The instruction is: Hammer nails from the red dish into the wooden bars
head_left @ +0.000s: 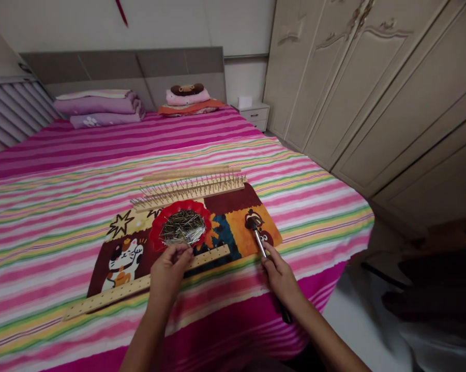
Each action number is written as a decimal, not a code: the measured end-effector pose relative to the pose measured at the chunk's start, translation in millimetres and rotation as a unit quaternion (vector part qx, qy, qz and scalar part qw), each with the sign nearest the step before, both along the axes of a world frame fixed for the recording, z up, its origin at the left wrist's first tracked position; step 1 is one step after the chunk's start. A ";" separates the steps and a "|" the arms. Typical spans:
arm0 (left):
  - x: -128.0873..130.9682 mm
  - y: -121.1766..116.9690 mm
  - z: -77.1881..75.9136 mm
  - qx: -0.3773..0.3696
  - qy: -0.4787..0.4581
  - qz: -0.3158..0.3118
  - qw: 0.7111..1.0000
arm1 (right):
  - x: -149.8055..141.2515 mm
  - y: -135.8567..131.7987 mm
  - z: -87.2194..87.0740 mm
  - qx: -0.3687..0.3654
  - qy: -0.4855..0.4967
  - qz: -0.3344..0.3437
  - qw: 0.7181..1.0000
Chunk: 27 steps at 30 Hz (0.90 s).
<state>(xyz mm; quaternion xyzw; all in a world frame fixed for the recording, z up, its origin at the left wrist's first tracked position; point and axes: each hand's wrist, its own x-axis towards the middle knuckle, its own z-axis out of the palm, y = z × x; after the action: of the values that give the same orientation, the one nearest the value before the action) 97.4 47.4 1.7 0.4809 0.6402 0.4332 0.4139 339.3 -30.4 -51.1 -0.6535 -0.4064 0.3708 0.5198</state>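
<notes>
My right hand [278,273] is wrapped round a hammer [259,242], its dark head up and its black grip end below my palm. My left hand [169,269] is closed in a pinch over a wooden strip [120,292] dotted with holes; anything between the fingertips is too small to make out. A few nails stand up near the strip's right end. Just beyond my left fingers, a red scalloped bowl [154,238] holds a heap of loose nails [184,226].
A patterned mat [225,227] lies under the bowl on a striped bedspread [318,191]. Behind the bowl are wooden strips [190,192] bristling with upright nails. Another bare strip [205,170] lies farther back. Folded bedding [101,107] sits by the headboard; wardrobes [345,77] stand to the right.
</notes>
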 end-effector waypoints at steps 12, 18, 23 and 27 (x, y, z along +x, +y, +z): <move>16.9 -8.4 -26.9 -0.003 0.013 -0.014 1.000 | -1.1 0.2 1.6 -0.002 -0.011 0.001 1.000; 15.1 -8.0 -29.9 -0.002 0.050 -0.017 0.999 | -0.6 -0.4 4.0 -0.008 -0.018 0.006 1.000; 17.3 -9.8 -29.7 0.008 0.051 -0.009 0.999 | -0.2 -0.2 3.2 -0.004 -0.021 -0.001 1.000; 18.5 -10.6 -29.8 0.023 0.085 -0.013 0.996 | -0.1 1.1 1.9 -0.005 -0.015 -0.005 1.000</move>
<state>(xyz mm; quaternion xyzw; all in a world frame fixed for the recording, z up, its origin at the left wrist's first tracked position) 115.9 36.8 -28.0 0.5336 0.6563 0.4002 0.3527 339.2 -29.3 -49.2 -0.6635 -0.4093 0.3604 0.5122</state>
